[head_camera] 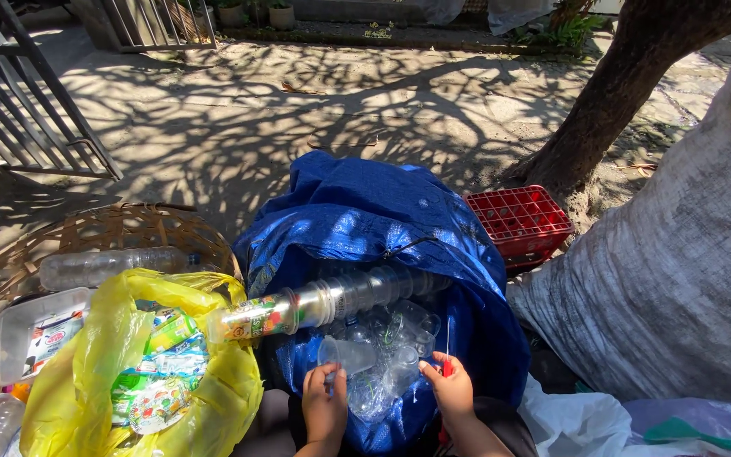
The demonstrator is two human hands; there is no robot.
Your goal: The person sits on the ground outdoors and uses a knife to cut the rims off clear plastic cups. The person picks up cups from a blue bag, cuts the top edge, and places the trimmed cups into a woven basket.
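I am gripping a clear cup (344, 354) in my left hand (325, 406), fingers clamped on it just above the blue sack (365, 220), while my right hand (450, 391) is pinching a red-handled blade (447, 354), which I judge could be nicking my left fingers whenever the thin cup buckles.

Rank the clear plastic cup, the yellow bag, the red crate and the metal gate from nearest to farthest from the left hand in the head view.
From the left hand:
1. Clear plastic cup, held in that hand, over the blue sack.
2. Yellow bag, just to its left.
3. Red crate, up and right, by the tree trunk.
4. Metal gate, far upper left.
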